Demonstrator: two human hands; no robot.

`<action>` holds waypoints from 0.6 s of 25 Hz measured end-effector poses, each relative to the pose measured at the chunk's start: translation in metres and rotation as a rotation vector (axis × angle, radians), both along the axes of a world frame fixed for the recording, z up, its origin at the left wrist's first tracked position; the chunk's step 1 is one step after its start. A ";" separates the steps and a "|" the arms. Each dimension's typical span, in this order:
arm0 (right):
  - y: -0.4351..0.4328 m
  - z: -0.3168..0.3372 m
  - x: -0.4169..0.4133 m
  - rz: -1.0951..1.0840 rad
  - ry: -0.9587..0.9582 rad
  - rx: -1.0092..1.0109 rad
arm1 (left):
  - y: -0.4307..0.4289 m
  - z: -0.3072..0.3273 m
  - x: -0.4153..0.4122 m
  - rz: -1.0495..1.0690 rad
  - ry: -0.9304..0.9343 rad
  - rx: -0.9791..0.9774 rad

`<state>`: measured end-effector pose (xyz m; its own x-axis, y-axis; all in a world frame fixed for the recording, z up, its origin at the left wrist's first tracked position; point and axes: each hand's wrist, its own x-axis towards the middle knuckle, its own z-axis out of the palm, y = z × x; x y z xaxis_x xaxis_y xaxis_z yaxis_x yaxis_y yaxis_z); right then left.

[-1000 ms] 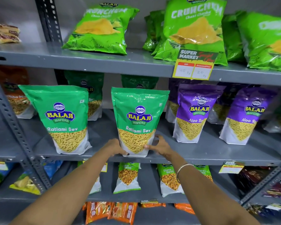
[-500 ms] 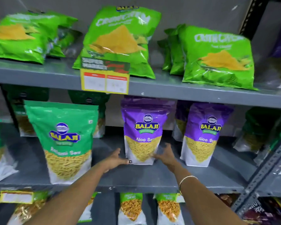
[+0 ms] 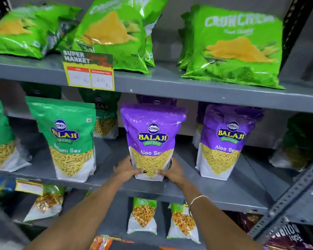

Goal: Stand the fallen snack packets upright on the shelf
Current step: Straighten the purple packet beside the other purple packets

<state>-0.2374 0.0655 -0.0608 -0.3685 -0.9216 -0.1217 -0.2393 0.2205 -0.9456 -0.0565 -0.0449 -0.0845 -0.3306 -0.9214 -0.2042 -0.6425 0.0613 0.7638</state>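
A glossy purple packet point(image 3: 152, 139) with a clear window of thin yellow strands stands upright on the grey metal shelf point(image 3: 215, 188). The left hand point(image 3: 126, 169) and right hand point(image 3: 172, 171) clasp its base, fingers point(image 3: 139, 171) curled against the plastic.

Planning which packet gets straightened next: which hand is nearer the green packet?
Left. The left hand grips the purple packet on the side facing the green packet; the right hand holds its far side.
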 end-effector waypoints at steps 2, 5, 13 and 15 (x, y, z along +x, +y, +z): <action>0.014 0.000 0.007 -0.030 0.058 0.035 | 0.015 0.008 0.007 -0.020 -0.040 -0.036; 0.030 0.003 0.018 -0.052 0.105 0.064 | 0.055 0.046 0.017 -0.049 -0.108 -0.060; 0.051 0.014 0.029 -0.034 0.070 0.057 | 0.073 0.051 0.023 0.000 -0.175 -0.108; 0.052 0.016 0.031 -0.034 0.052 0.061 | 0.076 0.052 0.023 0.001 -0.173 -0.108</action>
